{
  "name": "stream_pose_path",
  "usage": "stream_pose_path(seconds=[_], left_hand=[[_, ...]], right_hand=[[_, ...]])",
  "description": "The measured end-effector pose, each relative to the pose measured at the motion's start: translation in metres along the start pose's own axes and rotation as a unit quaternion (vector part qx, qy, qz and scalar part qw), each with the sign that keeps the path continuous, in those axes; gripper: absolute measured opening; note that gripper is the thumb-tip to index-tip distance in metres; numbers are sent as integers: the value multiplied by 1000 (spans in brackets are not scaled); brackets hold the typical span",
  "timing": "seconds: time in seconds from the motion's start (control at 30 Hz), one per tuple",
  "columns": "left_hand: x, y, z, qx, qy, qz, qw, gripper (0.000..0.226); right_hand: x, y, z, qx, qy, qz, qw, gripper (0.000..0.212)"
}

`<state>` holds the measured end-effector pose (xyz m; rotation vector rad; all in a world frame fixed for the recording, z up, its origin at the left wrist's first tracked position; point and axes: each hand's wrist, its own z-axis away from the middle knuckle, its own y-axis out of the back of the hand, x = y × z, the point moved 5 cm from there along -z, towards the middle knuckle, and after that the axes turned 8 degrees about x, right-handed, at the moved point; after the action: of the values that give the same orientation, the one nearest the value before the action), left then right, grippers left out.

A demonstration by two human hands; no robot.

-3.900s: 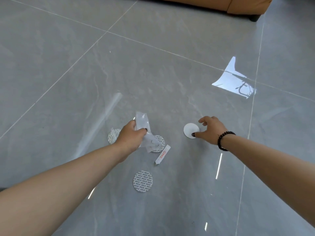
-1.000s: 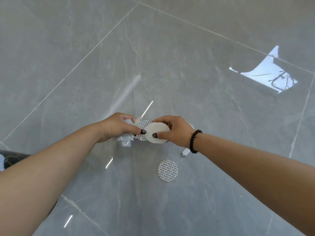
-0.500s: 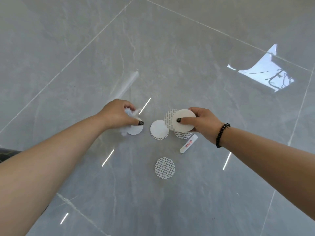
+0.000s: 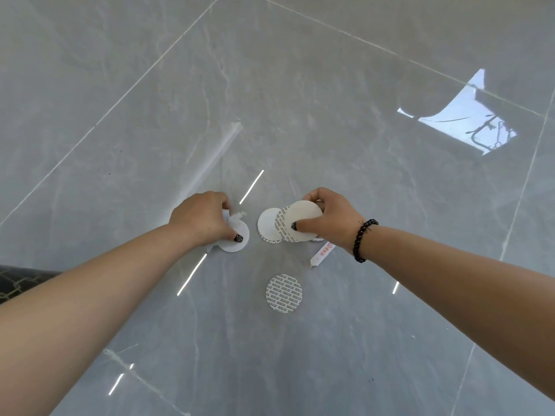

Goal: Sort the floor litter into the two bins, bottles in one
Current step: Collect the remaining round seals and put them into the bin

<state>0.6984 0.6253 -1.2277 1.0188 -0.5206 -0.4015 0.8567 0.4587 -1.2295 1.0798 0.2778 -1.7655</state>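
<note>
Round white paper discs lie on the grey tiled floor. My right hand (image 4: 329, 217) pinches a small stack of discs (image 4: 300, 222), thumb on top, one with a printed face showing behind. Just left of it a plain white disc (image 4: 267, 225) rests on the floor. My left hand (image 4: 202, 219) holds a crumpled clear wrapper (image 4: 235, 216) and pinches another white disc (image 4: 235, 240) with the thumb. A printed disc (image 4: 283, 292) lies alone nearer to me. A small white sachet with red print (image 4: 321, 255) lies under my right wrist. No bottles or bins are in view.
A glossy grey tiled floor (image 4: 300, 115) with pale grout lines fills the view. A bright window reflection (image 4: 459, 121) shines at the upper right. A dark patterned edge (image 4: 18, 280) shows at the far left behind my left arm.
Since a second ago my hands have parted from the middle; the right one keeps its discs and sits slightly lower. The left thumb now presses a disc lying on the floor.
</note>
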Motion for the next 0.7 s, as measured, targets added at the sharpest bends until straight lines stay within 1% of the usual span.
stream_pose_path(seconds=[0.1, 0.2, 0.37, 0.5, 0.53, 0.57, 0.6, 0.63, 0.7], left_hand=[[4, 0, 11, 14, -29, -6, 999, 36], [6, -5, 19, 3, -56, -37, 998, 29], [-7, -11, 17, -42, -18, -13, 999, 42], [-15, -14, 19, -50, 1, 29, 998, 41], [-16, -14, 20, -53, 12, 62, 997, 41], [-17, -13, 21, -61, 36, 120, 990, 40], [-18, -12, 24, -79, 68, 195, 975, 39], [-16, -12, 27, -105, 96, 270, 952, 36], [-9, -10, 35, -152, 117, 377, 906, 29]], right_hand=[[-4, -8, 1, -6, 11, 13, 1000, 39], [-6, -16, 4, -22, 24, 33, 999, 36], [-6, -30, 11, -49, 29, 57, 997, 30], [-7, -48, 19, -72, 41, 82, 993, 35], [-7, -54, 21, -78, 50, 91, 991, 38], [-7, -60, 23, -85, 58, 99, 990, 42], [-7, -64, 25, -90, 65, 106, 988, 45], [-8, -67, 27, -91, 71, 110, 987, 47], [-11, -64, 29, -83, 79, 108, 987, 43]])
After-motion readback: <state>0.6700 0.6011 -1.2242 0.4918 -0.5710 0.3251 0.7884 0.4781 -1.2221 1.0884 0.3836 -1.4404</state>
